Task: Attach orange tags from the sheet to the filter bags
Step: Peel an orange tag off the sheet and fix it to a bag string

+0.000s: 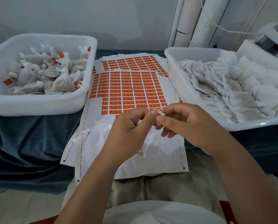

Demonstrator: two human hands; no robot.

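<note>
A sheet of orange tags (pixel 128 88) lies on the table between two white tubs, its near part peeled to bare white backing. Over that bare part, my left hand (pixel 128 126) grips a white filter bag (pixel 142 151), whose body hangs down below the palm. My right hand (pixel 182 122) meets it from the right and pinches a small tag (pixel 161 112) at the bag's string, thumb against fingertips. The tag shows only as a pale sliver between the fingers. Most of the bag is hidden behind my left hand.
The left tub (pixel 38 105) holds several tied bags with orange tags. The right tub (pixel 180 88) holds flat untagged filter bags (pixel 232 88). More tag sheets (pixel 135 61) lie further back. White pipes (pixel 193 21) stand at the wall. A blue cloth (pixel 30 143) covers the table.
</note>
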